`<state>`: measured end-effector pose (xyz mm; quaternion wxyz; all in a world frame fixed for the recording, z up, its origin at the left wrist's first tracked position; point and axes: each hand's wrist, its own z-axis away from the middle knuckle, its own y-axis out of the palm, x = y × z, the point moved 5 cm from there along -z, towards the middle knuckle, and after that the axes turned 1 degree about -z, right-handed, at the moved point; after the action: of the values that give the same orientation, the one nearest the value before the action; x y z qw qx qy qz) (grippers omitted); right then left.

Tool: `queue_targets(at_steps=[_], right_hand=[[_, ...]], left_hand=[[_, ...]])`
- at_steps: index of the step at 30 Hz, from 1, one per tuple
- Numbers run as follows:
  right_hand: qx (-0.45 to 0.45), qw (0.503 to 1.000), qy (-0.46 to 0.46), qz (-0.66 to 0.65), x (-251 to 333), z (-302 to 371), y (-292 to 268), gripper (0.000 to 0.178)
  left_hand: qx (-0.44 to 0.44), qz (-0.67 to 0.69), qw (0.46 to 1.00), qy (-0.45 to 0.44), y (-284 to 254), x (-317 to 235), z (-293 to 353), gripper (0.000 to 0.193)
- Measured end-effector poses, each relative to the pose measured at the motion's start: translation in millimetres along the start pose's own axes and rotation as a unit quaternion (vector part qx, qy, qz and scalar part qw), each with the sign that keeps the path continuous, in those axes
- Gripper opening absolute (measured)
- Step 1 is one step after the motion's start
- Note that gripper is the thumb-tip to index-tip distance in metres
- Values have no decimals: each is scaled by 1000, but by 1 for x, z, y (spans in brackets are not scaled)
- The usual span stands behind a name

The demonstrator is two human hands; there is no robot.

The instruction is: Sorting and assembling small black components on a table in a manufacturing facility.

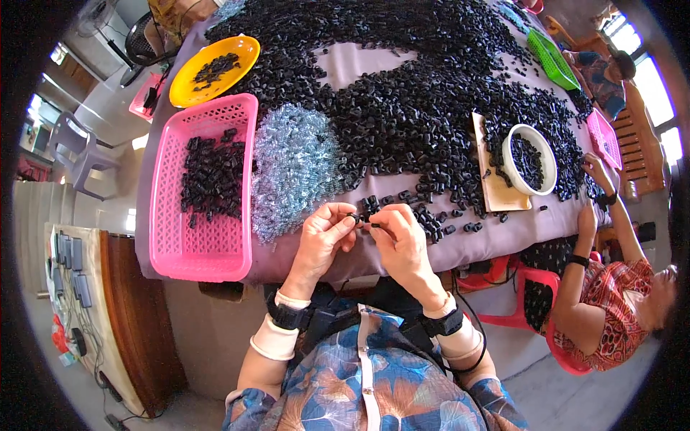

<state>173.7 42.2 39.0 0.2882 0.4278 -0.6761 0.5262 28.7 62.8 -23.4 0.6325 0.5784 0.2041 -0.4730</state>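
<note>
My left hand (325,231) and my right hand (399,241) meet at the near edge of the table (474,241). Both pinch a small black plastic part (363,218) between their fingertips. Just beyond the fingers lie loose black parts, the fringe of a large black heap (402,93) covering most of the table. A patch of small clear pieces (296,167) lies left of my hands. Both wrists wear black bands.
A pink basket (167,237) with black parts sits at the left, a yellow plate (188,80) beyond it. A white bowl (507,164) on a tan board (496,192) sits right. A seated person (611,302) works at the right near a pink tray (602,138) and green basket (550,57).
</note>
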Motion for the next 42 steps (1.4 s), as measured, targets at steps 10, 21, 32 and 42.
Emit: queue_targets(at_steps=[10,21,32,42], right_hand=[[-4,994,87,-68,1,1,0,14],[-18,938,238,-252,-19,10,21,10],[-35,918,236,-316,-18,9,31,9],[-27,937,203,-283,-20,8,33,13]], left_hand=[[18,27,999,11,2,1,-1,16],[12,19,1000,6,0,3,-1,16],[-17,28,999,-6,-2,5,1,14],[10,39,999,-17,0,1,1,16]])
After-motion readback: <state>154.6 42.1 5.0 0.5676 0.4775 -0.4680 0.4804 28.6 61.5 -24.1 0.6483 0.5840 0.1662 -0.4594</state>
